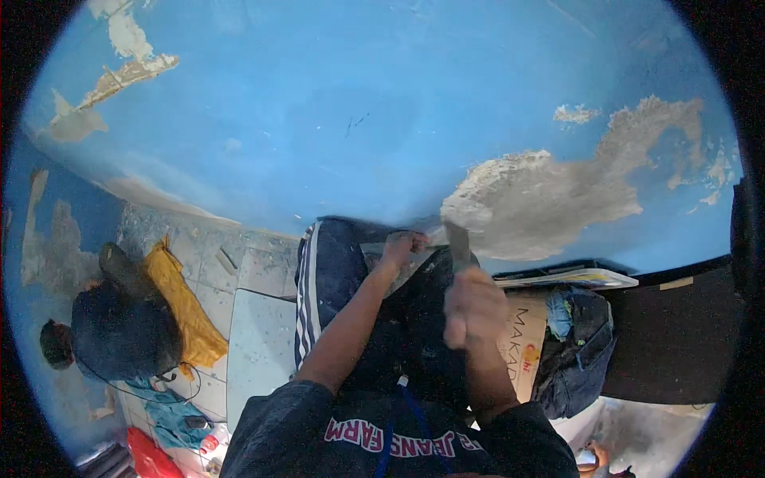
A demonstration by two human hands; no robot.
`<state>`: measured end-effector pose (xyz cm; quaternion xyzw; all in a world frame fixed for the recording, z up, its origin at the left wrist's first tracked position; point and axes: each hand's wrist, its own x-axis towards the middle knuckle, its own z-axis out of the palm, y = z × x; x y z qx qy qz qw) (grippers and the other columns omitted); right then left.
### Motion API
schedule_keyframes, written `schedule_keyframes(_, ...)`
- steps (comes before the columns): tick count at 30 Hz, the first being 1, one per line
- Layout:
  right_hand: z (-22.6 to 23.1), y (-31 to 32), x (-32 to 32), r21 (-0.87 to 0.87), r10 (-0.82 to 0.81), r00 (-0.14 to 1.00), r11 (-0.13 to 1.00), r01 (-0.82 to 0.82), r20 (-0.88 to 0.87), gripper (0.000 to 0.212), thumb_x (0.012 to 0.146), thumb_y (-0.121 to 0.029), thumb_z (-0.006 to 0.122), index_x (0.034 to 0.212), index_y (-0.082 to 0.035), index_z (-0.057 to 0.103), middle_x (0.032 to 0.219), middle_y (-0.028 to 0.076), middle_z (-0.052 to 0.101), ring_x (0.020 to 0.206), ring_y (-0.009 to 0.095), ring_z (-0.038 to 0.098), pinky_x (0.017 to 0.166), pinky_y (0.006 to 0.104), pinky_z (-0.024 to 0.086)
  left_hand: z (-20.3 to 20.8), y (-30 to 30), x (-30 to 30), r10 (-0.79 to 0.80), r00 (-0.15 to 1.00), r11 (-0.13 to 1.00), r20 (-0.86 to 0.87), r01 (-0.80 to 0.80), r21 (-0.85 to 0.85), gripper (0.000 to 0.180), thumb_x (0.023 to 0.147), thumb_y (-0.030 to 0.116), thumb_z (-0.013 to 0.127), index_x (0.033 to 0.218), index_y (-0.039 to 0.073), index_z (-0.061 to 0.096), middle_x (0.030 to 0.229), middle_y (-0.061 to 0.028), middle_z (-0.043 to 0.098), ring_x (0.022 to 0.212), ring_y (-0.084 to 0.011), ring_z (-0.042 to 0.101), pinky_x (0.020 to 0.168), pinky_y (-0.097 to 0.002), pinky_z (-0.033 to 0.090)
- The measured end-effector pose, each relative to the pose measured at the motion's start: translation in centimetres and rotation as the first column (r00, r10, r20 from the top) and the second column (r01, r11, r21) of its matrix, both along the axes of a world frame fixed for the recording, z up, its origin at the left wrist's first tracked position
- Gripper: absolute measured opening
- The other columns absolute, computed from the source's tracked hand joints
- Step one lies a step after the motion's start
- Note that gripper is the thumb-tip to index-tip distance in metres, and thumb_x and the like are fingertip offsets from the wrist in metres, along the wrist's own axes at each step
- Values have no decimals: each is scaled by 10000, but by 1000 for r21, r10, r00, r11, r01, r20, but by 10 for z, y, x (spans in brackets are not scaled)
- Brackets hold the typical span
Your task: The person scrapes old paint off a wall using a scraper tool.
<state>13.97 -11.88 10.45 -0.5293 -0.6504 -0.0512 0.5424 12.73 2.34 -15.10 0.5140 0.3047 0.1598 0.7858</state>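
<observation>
My right hand (476, 307) is closed round a scraper (458, 243), its flat blade pointing up toward the wall; hand and tool are slightly blurred. The blade tip is at the lower left edge of a bare grey patch (550, 199), where paint has come off the blue wall (319, 103). I cannot tell whether it touches the wall. My left hand (405, 248) is held over my knees near the foot of the wall, its fingers loosely bent and apart. Nothing shows in it.
To the left, a dark bag (123, 331) and a yellow cloth (183, 307) lie on spattered tiles. A pale board (259, 334) is beside my left leg. At right are a cardboard box (523, 338), dark clothing (578, 354) and a black panel (669, 342).
</observation>
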Motion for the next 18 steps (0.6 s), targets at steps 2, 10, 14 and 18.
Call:
schedule_keyframes(2, -19, 17, 13, 45, -144, 989, 989, 144, 7, 245, 817, -12, 589, 585, -41, 515, 569, 71, 550, 511, 235, 568, 635, 354, 521, 2, -12, 4, 8, 999, 1000, 40, -8, 0, 345, 955, 170, 448, 921, -15, 737, 836, -111, 709, 720, -184, 618, 670, -356, 515)
schedule_keyframes(10, -18, 29, 23, 126, 39, 998, 991, -44, 46, 275, 823, 5, 584, 571, -29, 477, 541, 74, 502, 452, 236, 494, 567, 343, 467, 4, -11, 4, 234, 971, 972, 44, -232, -40, 404, 961, 151, 396, 828, -9, 742, 744, -93, 677, 655, -168, 573, 628, -351, 469)
schedule_keyframes(14, -1, 32, 14, 47, -189, 969, 982, 184, 161, 238, 796, 19, 561, 571, -28, 496, 538, 91, 513, 470, 256, 526, 560, 349, 489, -11, -1, -4, 202, 978, 978, 59, -204, 35, 435, 968, 165, 379, 790, -9, 736, 738, -87, 672, 652, -171, 565, 627, -354, 468)
schedule_keyframes(18, -22, 28, 17, 37, -59, 990, 998, 55, 126, 153, 766, -15, 587, 617, -14, 552, 598, 115, 563, 529, 289, 571, 625, 380, 529, -23, 5, -9, 171, 977, 967, 128, -191, 166, 425, 963, 172, 388, 795, 4, 741, 736, -90, 665, 651, -176, 561, 617, -370, 473)
